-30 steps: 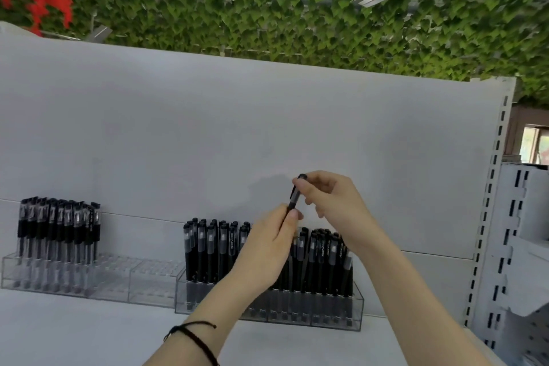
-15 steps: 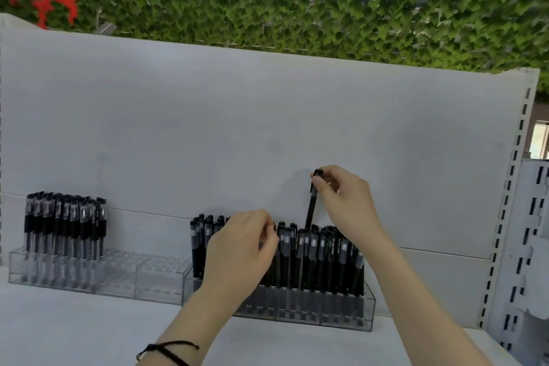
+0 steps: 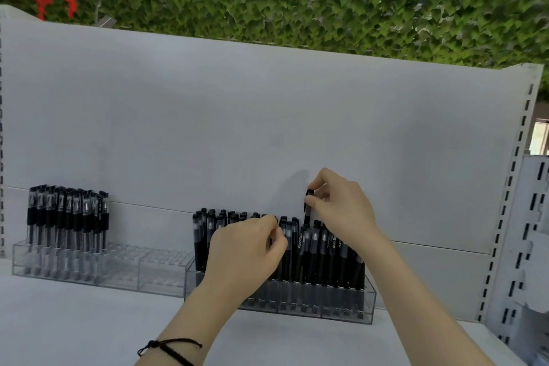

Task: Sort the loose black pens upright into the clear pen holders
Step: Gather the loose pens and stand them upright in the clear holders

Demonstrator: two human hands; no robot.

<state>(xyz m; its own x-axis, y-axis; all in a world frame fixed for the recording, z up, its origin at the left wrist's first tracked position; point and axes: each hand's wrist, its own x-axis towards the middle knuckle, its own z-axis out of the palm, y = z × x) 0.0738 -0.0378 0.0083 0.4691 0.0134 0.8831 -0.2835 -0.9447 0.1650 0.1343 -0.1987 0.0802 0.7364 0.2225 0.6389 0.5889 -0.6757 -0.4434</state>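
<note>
Head view, A: Grip first. The right hand (image 3: pixel 344 208) pinches one black pen (image 3: pixel 307 215) high up, thumb and fingertips just under the cap. The pen is upright, its lower end already down among the standing pens (image 3: pixel 320 252) in the front holder (image 3: pixel 371 306).

B: And the left hand (image 3: pixel 246 255)?

A: The fingers are curled against the pen tops near the middle of that holder. They may be pinching a pen or only parting the row; I cannot tell, since the knuckles hide it.

B: Handling?

A: My judgement: light, stiff and slim, with a smooth plastic barrel, so it could slip in a loose pinch. The cap-end hold suits this step. It keeps the fingers above the neighbours and lets the tip find its slot. The pen is not fragile, but a tilt would wedge it against the crowded row.

B: Materials?

A: The holder is clear hard plastic, box-shaped, and appears divided into cells. The pens have black caps and grips with translucent grey mid-barrels, and some carry white lettering. The left holder (image 3: pixel 160 273) is of the same clear type. It stands just beside the front one, with pens packed at its left end (image 3: pixel 68 217) and empty slots to the right. Both sit on a matte white shelf (image 3: pixel 89 330) against a plain white back panel (image 3: pixel 208 128). There is a dark cord bracelet (image 3: pixel 169 348) on the left wrist.
</note>
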